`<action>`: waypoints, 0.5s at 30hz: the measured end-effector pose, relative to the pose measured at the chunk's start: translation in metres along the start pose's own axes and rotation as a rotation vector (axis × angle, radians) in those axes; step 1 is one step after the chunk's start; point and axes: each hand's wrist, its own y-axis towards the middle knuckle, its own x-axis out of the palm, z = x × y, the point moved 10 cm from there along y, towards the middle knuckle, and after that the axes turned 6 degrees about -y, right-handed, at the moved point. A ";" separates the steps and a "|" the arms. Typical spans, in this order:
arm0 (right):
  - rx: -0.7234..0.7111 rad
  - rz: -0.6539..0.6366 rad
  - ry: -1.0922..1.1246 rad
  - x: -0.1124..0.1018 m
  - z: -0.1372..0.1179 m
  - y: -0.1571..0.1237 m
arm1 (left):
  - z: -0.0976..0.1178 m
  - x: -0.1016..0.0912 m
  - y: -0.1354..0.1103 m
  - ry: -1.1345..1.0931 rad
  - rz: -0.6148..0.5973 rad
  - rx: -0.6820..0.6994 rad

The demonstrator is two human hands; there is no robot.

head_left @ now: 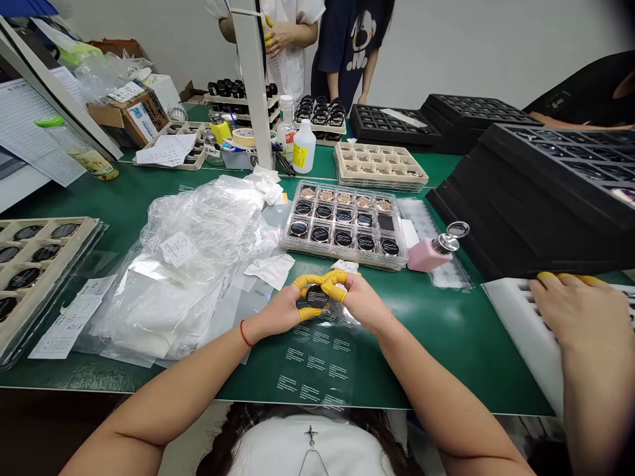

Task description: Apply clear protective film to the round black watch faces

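Between the yellow-capped fingertips of my left hand [285, 309] sits a round watch head [317, 297], its black face bearing small white print. My right hand [364, 299] pinches the upper right edge of that same watch head with thumb and forefinger. Below both hands lies a clear film sheet [317, 360] with blocks of white text. Just beyond them, a clear plastic tray [342, 256] holds rows of similar watch heads, some with gold-coloured parts showing. A crumpled white tissue [272, 270] rests near my left hand.
Plastic bags [198, 218] pile up at left, beside a beige tray [82, 231] of watch heads. A pink pump bottle [430, 253] and stacked black trays [516, 218] stand at right. A co-worker's hand [585, 307] rests on a white foam tray [516, 317]. Other people stand behind the table.
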 end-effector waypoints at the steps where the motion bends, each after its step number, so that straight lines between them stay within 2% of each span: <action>1: 0.000 0.004 -0.014 0.000 -0.001 0.000 | 0.000 0.000 0.000 -0.005 -0.001 -0.002; 15: -0.051 0.057 -0.091 -0.002 -0.008 -0.002 | 0.004 0.000 -0.001 -0.055 0.006 -0.001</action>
